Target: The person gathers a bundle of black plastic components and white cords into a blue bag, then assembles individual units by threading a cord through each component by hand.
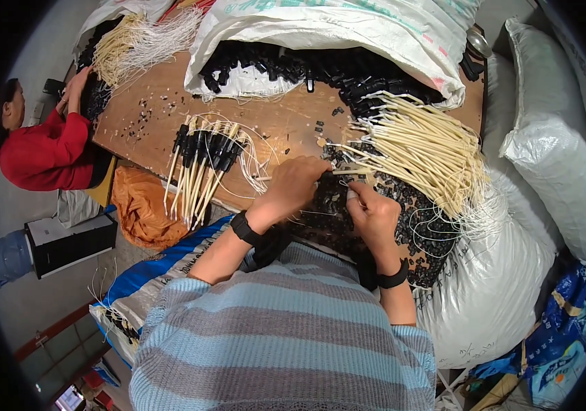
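Observation:
My left hand is closed around a thin beige stick, which pokes out on both sides of the fist. Something dark shows at its fingertips, too small to make out. Close by on the right, my right hand pinches thumb to forefinger on what looks like a thin white cord. Below both hands lies a spread of small black plastic pieces. Left of my left hand rests a row of beige sticks with black plastic sleeves and white cords. A large bundle of plain beige sticks lies to the right.
An open white woven sack spills black plastic parts across the back of the wooden table. Full white sacks crowd the right side. At far left a person in red works beside another stick bundle.

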{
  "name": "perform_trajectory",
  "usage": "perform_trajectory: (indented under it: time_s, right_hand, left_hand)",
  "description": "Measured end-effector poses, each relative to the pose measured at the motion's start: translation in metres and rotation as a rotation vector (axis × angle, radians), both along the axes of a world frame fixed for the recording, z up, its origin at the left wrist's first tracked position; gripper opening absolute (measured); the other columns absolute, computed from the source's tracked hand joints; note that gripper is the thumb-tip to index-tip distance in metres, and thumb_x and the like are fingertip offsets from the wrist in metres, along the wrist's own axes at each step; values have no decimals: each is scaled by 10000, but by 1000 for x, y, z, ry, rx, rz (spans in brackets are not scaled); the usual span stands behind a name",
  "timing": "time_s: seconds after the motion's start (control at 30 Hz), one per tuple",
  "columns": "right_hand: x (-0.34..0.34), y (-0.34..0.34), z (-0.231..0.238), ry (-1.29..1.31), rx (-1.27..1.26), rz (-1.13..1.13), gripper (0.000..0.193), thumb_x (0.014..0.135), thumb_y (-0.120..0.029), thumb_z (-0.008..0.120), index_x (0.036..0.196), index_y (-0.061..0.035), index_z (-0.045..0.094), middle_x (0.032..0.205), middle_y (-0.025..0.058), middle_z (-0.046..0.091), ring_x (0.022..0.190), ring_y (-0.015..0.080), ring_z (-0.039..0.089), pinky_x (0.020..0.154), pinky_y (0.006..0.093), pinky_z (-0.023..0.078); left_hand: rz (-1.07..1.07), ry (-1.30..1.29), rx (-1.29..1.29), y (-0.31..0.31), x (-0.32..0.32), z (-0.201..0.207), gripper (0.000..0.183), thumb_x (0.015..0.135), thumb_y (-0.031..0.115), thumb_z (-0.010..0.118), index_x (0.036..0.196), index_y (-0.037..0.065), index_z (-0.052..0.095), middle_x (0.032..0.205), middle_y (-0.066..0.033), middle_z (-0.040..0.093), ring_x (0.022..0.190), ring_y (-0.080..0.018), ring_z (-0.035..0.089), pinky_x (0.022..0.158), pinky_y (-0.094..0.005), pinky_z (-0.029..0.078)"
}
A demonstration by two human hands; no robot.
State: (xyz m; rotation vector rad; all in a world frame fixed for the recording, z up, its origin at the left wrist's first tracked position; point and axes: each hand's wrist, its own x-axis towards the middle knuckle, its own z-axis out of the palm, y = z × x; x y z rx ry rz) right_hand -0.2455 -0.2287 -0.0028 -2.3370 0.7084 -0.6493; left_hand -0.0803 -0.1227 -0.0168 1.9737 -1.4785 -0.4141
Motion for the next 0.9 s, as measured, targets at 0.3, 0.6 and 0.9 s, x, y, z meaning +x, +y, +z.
perform_trajectory:
  time_s: [0.3,0.6,0.9]
  right_hand:
    - [1,4,-5,17,7,81,107,812,-104,665,889,-38,697,655,145,643,569,274,644,530,334,488]
    - [-1,9,-7,55,97,194,145,864,-91,604,1002,-47,613,798,175,654,685,358,643,578,396,502]
    - [-2,13,-8,-171,332,228,204,920,-115,606,1097,-29,661,829,125,689,723,211,669,666,271,498]
  left_hand:
    - [-115,-7,61,0,-11,-2,412,686,-44,552,1079,71,600,969,-144,646,942,-360,602,763,-448,478]
    - [-129,461,59,0,-9,17,457,652,-61,634,1085,84,611,937,-120,659,892,-309,628,759,-386,487]
    - [-153,246,-406,7,-3,12,200,631,-94,643,767,52,653,838,-39,623,791,-198,614,666,-288,488]
